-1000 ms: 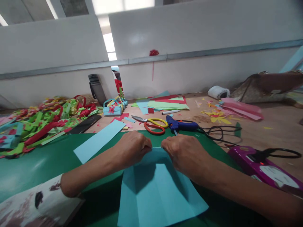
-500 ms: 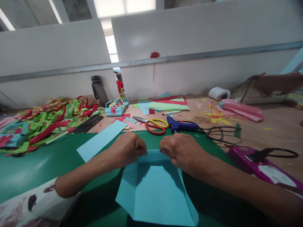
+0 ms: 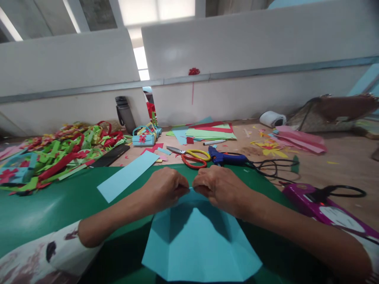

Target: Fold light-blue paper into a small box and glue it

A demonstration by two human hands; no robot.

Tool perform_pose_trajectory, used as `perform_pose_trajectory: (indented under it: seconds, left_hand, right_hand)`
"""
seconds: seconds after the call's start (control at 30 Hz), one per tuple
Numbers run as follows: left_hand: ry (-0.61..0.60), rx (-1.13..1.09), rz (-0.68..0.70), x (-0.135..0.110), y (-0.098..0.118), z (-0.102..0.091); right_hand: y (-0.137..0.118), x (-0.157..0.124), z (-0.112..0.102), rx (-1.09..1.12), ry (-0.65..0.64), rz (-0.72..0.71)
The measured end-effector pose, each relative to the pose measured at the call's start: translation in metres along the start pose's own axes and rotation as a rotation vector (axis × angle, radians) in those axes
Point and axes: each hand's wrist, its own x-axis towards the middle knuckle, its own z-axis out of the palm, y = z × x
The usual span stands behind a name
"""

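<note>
A light-blue sheet of paper (image 3: 201, 244) with long creases is held up in front of me over the green mat (image 3: 71, 209). My left hand (image 3: 167, 187) pinches its far edge, fingers closed. Close beside it, my right hand (image 3: 220, 187) pinches the same edge, with only a small gap between the two. The fingers cover most of that edge. Left of my left hand lies a light-blue paper strip (image 3: 128, 175). Just beyond the hands are scissors (image 3: 194, 156) with yellow and red handles and a blue glue gun (image 3: 226, 156).
A heap of green and red paper pieces (image 3: 68, 154) lies at left by a black phone (image 3: 111, 156). Behind stand a grey bottle (image 3: 126, 114) and a small blue paper bag (image 3: 143, 139). Coloured sheets (image 3: 211, 130) lie mid-back; a purple power strip (image 3: 328, 209) sits at right.
Both hands have slid toward each other along the paper's far edge, narrowing the gap between them. The sheet's near side has spread wider.
</note>
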Motion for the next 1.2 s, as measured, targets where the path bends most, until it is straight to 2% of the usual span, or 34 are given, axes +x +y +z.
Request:
perform_pose_trajectory:
  seconds: [0.23,0.6,0.8,1.0,1.1,1.2]
  left_hand:
    - [0.046,-0.003,0.114,0.000,0.005,0.000]
    - [-0.004,-0.100,-0.002,-0.008,-0.012,-0.007]
    - [-0.017,-0.088,-0.011,-0.008,-0.010,-0.008]
    - [-0.022,-0.119,-0.039,-0.008,-0.011,-0.007]
    - [-0.016,-0.131,-0.034,-0.006,-0.008,-0.006]
    - [-0.006,-0.150,-0.005,-0.003,0.001,-0.004]
  right_hand:
    - [-0.006,0.000,-0.003,0.045,0.041,-0.013]
    - [0.004,-0.008,-0.006,-0.015,0.017,0.099]
    - [0.000,-0.011,-0.010,-0.012,0.001,0.160]
    - [-0.001,-0.011,-0.012,-0.006,-0.076,0.173]
    - [-0.004,-0.009,-0.010,0.025,-0.039,0.190]
    - [-0.009,-0.008,-0.006,0.004,-0.025,0.140]
